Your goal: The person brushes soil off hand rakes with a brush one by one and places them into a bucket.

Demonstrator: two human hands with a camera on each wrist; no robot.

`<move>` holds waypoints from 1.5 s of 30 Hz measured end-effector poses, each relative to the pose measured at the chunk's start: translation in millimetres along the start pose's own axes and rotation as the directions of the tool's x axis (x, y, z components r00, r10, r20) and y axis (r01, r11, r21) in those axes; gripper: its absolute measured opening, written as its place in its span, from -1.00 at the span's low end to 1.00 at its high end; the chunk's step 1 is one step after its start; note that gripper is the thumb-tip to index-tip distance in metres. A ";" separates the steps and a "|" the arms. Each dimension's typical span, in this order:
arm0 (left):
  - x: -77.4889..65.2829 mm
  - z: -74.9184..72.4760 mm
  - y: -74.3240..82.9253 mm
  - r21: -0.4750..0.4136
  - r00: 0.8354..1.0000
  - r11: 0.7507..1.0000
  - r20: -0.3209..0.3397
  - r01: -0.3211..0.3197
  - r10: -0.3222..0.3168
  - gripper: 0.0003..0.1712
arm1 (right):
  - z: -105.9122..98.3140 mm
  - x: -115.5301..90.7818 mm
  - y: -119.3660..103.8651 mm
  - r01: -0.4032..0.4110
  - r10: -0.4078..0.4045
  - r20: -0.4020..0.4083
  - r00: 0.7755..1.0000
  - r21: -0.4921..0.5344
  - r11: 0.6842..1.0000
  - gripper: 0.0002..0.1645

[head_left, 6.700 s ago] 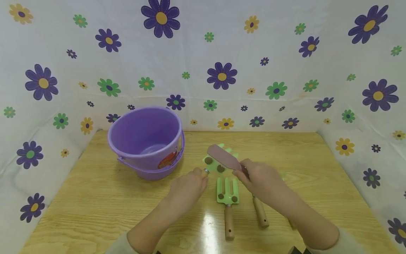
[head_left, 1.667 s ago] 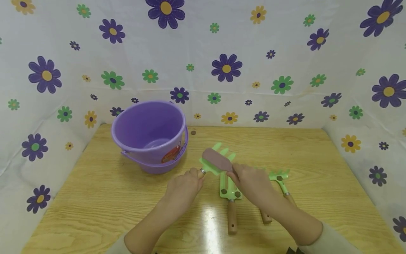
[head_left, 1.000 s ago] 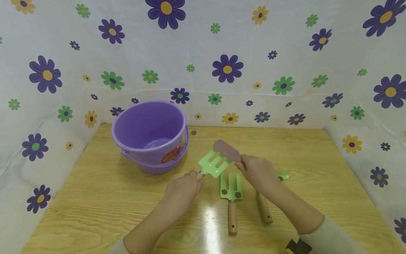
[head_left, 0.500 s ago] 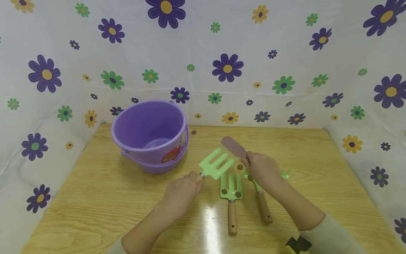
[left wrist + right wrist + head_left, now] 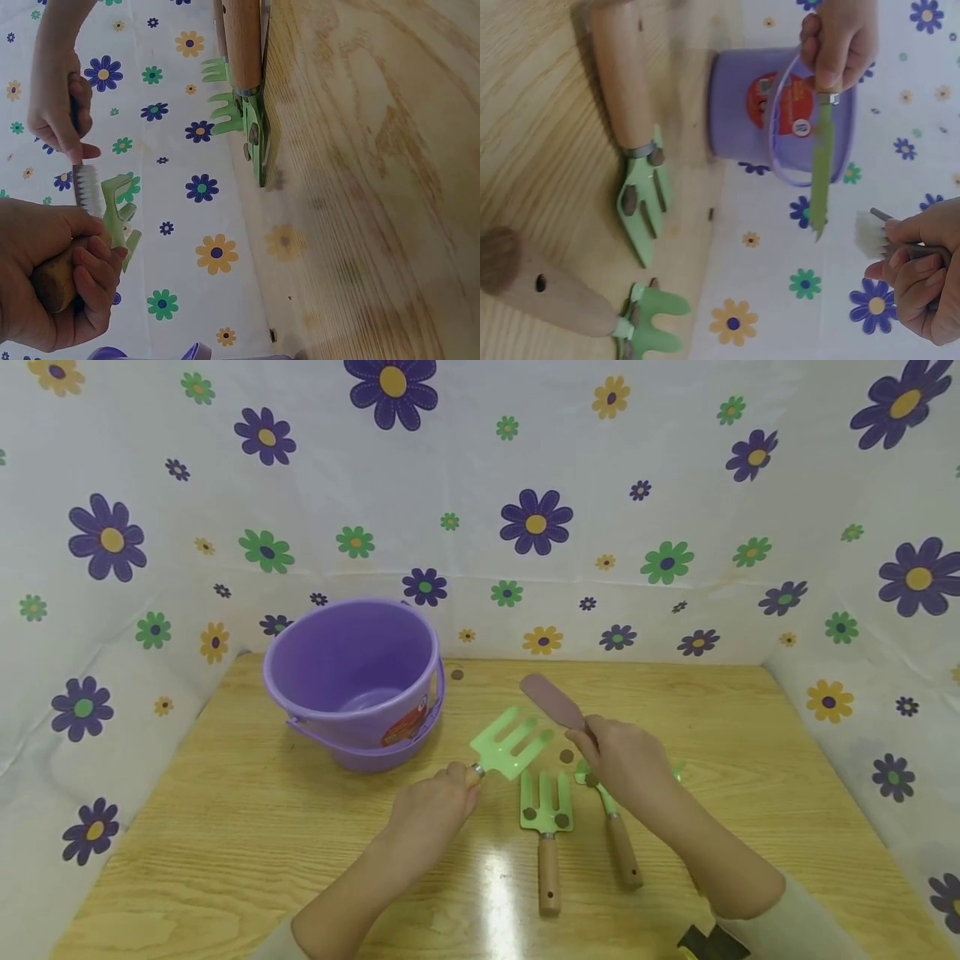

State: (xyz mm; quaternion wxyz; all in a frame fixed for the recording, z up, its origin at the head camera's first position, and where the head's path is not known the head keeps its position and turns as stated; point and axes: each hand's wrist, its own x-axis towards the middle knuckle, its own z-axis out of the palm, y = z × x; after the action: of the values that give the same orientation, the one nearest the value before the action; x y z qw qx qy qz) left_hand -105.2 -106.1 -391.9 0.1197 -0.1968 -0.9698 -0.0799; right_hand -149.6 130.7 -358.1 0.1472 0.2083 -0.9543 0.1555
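Note:
My left hand [image 5: 431, 806] grips the wooden handle of a green three-pronged garden fork [image 5: 504, 752], raised above the table with its prongs pointing away to the right. My right hand [image 5: 628, 764] holds a brush with a mauve-brown back [image 5: 553, 700] beyond and right of the prongs. Its white bristles [image 5: 870, 236] show in the right wrist view; brush and fork are apart there. A second green fork [image 5: 547, 825] lies below, with two brown clumps on it. Right of it lies a small green rake [image 5: 624, 852] bearing a clump, its head partly behind my right hand.
A purple bucket [image 5: 348, 652] with its handle down stands at the back left. One brown clump [image 5: 567, 756] lies near the rake, another [image 5: 457, 675] near the bucket. Another green tool [image 5: 679, 770] is mostly hidden behind my right forearm. Flowered cloth surrounds the wooden table [image 5: 247, 860].
Two brown clumps on the held fork earlier are off it; clumps now lie on the table. The brush swept over the fork toward its tips, then moved away to the upper right.

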 end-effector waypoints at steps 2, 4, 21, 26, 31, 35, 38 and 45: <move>0.3 1.1 0.2 0.006 1.000 1.000 -0.007 -0.003 0.003 -0.66 | -4.2 -2.3 -4.6 0.020 -0.020 -0.015 1.000 0.000 1.000 -0.67; 0.8 2.3 0.3 0.011 1.000 1.000 -0.013 -0.003 0.003 -0.66 | -8.4 -4.4 -10.4 0.033 -0.033 -0.011 0.999 0.008 0.999 -0.70; 4.4 2.1 4.9 -0.013 1.000 1.000 -0.003 0.001 -0.001 -0.66 | -7.3 -17.7 -37.4 0.184 -0.186 -0.020 0.982 -0.087 0.979 -0.68; 4.5 1.8 6.2 -0.003 1.000 1.000 -0.012 -0.009 0.009 -0.66 | -3.1 -19.2 -38.8 0.166 -0.167 -0.017 0.986 -0.052 0.985 -0.69; 4.6 1.2 6.8 0.011 1.000 1.000 -0.014 -0.008 0.008 -0.66 | -1.5 -19.7 -40.0 0.165 -0.165 0.004 0.986 -0.053 0.985 -0.70; 4.3 0.4 7.8 0.023 0.999 1.000 -0.029 -0.016 0.017 -0.66 | 1.8 -19.9 -41.1 0.150 -0.148 0.047 0.988 -0.036 0.988 -0.71; 4.2 0.0 8.5 0.023 0.999 1.000 -0.033 -0.019 0.020 -0.66 | 5.8 -20.5 -40.7 0.140 -0.137 0.076 0.988 -0.043 0.989 -0.69; 3.9 -0.2 7.9 0.014 1.000 1.000 -0.007 -0.021 0.021 -0.65 | 12.6 -22.9 -39.1 0.167 -0.159 0.070 0.985 -0.117 0.979 -0.66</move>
State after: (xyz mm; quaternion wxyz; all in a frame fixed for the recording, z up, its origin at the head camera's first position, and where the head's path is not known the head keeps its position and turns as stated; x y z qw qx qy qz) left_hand -105.5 -97.5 -389.9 0.1255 -0.2058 -0.9678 -0.0725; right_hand -115.1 100.4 -368.3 0.1433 0.2810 -0.9458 0.0777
